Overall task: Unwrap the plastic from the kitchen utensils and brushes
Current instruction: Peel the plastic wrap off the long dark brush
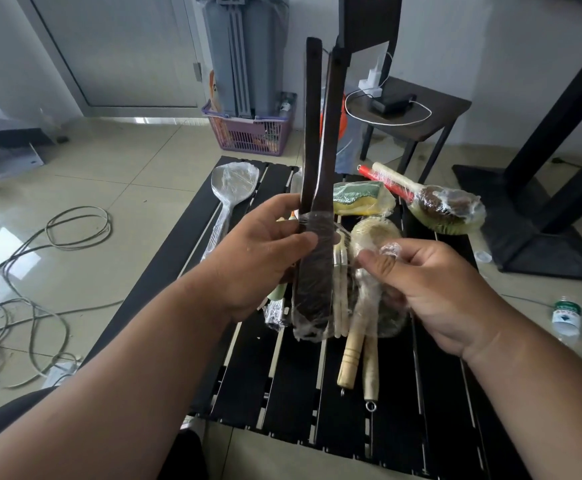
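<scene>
The dark utensils (317,140), two long wooden pieces bound together by plastic (312,299), stood nearly upright above the middle of the worktop (282,368). Their handles rose toward the far wall; their heads were sheathed in cloudy film, so the shape underneath was hard to make out. The left hand (258,258) gripped the pair at the wrapped band, thumb across the front, its fingers (279,206) curled behind and partly hidden. Just right of the utensils, the right hand (431,289) pinched a bit of clear film between thumb and forefinger; its other fingers were tucked under and could not be read.

Behind and below the utensils lay a wrapped bundle of brushes (369,278) with pale wooden handles pointing toward the person; the hands covered much of it. Beyond the utensils, on the worktop's far side, sat a wrapped sponge (358,197), and to its right a wrapped round brush (445,209) with a red and a pale handle. Left of the utensils lay a wrapped spoon (230,192). A small item at the left hand's edge was too hidden to identify.

Off the worktop, cables (40,271) trailed on the floor to the left, a bottle (566,317) lay on the floor to the right, and a purple basket (248,133) stood beyond.
</scene>
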